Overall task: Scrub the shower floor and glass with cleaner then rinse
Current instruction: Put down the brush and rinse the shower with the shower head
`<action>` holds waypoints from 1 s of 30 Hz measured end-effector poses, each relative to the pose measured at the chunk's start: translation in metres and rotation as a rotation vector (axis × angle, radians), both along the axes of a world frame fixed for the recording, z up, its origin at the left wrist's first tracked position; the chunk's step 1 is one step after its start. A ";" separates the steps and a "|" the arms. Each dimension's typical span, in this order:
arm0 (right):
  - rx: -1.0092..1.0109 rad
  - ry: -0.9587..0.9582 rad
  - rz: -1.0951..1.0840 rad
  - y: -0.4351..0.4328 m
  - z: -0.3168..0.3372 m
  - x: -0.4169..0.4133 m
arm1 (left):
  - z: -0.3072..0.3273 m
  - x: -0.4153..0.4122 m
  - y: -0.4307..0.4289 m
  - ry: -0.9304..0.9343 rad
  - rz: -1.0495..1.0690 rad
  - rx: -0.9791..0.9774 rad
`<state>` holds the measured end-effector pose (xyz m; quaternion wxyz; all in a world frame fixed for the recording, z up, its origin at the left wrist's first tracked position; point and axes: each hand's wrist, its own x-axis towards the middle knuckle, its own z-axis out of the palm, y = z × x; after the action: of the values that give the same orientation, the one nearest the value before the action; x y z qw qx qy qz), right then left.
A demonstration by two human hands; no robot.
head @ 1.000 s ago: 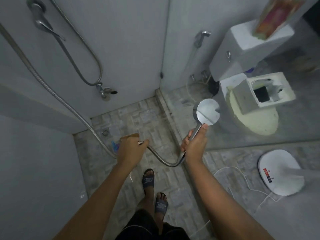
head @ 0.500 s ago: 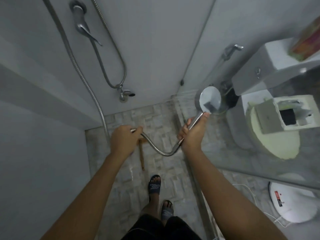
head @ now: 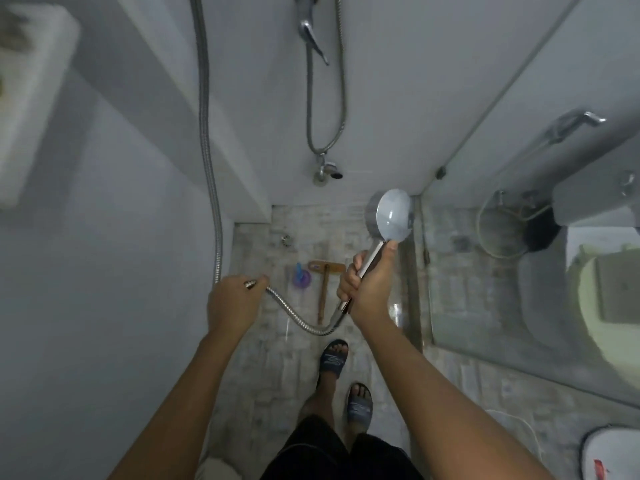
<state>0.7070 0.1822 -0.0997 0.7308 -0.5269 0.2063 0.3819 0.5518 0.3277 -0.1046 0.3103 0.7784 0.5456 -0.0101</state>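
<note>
My right hand grips the chrome handle of the round shower head, held up over the tiled shower floor beside the glass panel. My left hand is closed around the metal hose, which loops down between both hands and rises along the left wall. On the floor below lie a wooden-handled brush and a small purple and blue object. I see no water coming from the head.
A wall tap with a second hose hangs on the back wall. A floor drain sits near the back corner. Beyond the glass stand a toilet and a white appliance on the floor. My sandalled feet stand mid-floor.
The view has swung left and up the walls. Both hands keep their grips; the brush and purple object on the floor are back in sight between my hands.
</note>
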 end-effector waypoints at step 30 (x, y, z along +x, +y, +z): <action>-0.017 0.156 0.388 -0.044 -0.010 -0.184 | 0.009 -0.219 -0.109 0.135 0.026 0.163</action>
<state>0.5231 0.1383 -0.1100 0.6208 -0.5317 0.1600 0.5534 0.3330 0.2186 -0.0960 0.2088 0.7915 0.5742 -0.0141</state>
